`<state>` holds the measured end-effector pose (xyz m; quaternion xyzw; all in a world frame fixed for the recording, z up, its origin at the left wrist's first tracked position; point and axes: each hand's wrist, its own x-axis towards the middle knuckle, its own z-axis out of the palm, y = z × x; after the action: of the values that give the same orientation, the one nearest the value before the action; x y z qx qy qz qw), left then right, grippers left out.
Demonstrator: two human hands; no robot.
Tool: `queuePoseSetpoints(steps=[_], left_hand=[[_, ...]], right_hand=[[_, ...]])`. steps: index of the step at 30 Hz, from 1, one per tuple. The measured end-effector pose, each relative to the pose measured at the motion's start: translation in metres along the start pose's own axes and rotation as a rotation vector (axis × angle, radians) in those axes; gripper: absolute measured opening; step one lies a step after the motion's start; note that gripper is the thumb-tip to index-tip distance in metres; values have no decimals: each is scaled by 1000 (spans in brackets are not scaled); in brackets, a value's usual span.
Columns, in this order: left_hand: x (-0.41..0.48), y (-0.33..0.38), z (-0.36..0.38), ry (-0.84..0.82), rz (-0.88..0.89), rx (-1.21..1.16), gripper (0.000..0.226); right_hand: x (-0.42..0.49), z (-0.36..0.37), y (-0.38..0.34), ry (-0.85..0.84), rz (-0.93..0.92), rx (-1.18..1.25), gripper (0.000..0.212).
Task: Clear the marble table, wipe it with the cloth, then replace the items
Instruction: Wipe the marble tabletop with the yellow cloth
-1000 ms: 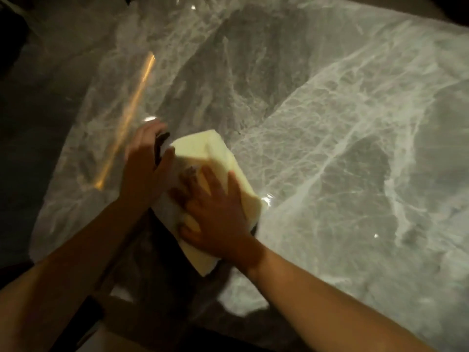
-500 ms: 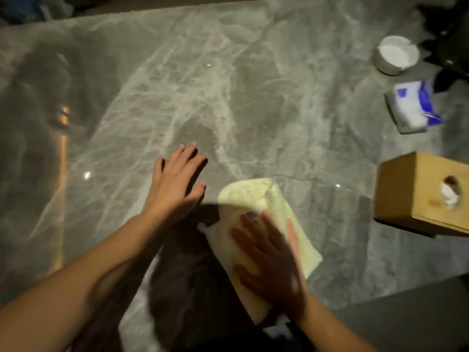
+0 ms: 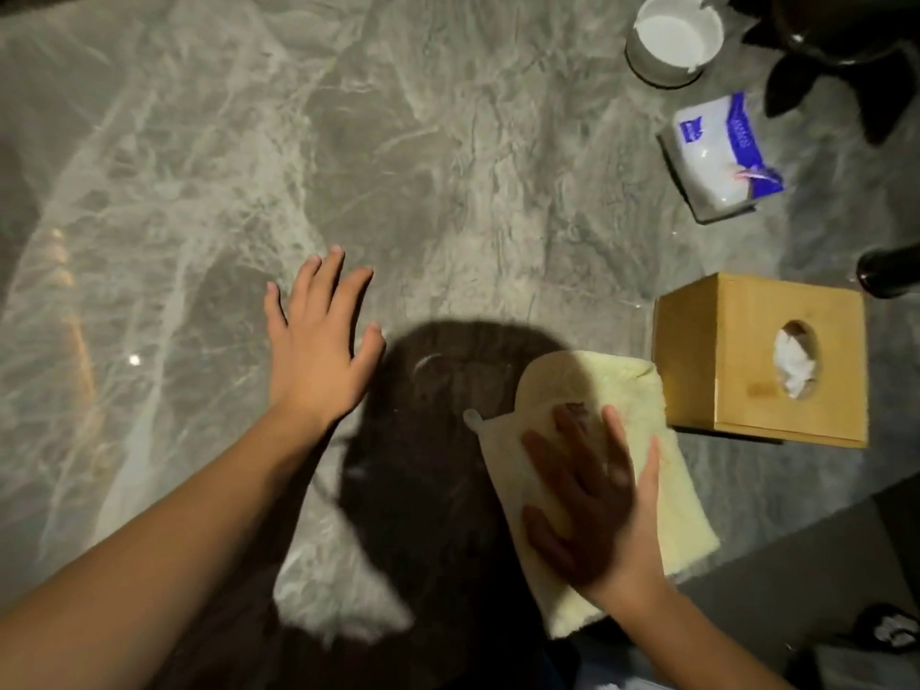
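A pale yellow folded cloth (image 3: 642,405) lies flat on the grey marble table (image 3: 398,166) near its front right edge. My right hand (image 3: 592,500) presses on the cloth with straight, spread fingers. My left hand (image 3: 318,341) hovers or rests flat on the bare marble to the left of the cloth, fingers spread, holding nothing. A wooden tissue box (image 3: 761,361) stands just right of the cloth, almost touching its far corner.
A white round ashtray (image 3: 672,37) sits at the far right. A blue-and-white tissue packet (image 3: 722,156) lies between it and the box. Dark objects (image 3: 846,42) crowd the top right corner. The table's front edge (image 3: 796,535) runs diagonally at lower right.
My right hand has slid the cloth rightward across the marble toward the wooden box. My left hand let go of a dark object it held a second ago and now lies flat.
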<state>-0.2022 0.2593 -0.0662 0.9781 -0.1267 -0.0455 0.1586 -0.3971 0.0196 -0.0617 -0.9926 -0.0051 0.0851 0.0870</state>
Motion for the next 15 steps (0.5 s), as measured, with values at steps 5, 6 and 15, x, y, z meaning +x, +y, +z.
queuePoseSetpoints(steps=[5,6,15], left_hand=[[2,-2,0,-22,-11,16,55],[2,-3,-1,-22,-5,-5,57],[1,-4,-2,-13,-6,31,58]], right_hand=[[86,-12,-26,65,26,54,66],[108,-14,-28,59,15,66,67],[314,-44,-15,78,55,-43,66]])
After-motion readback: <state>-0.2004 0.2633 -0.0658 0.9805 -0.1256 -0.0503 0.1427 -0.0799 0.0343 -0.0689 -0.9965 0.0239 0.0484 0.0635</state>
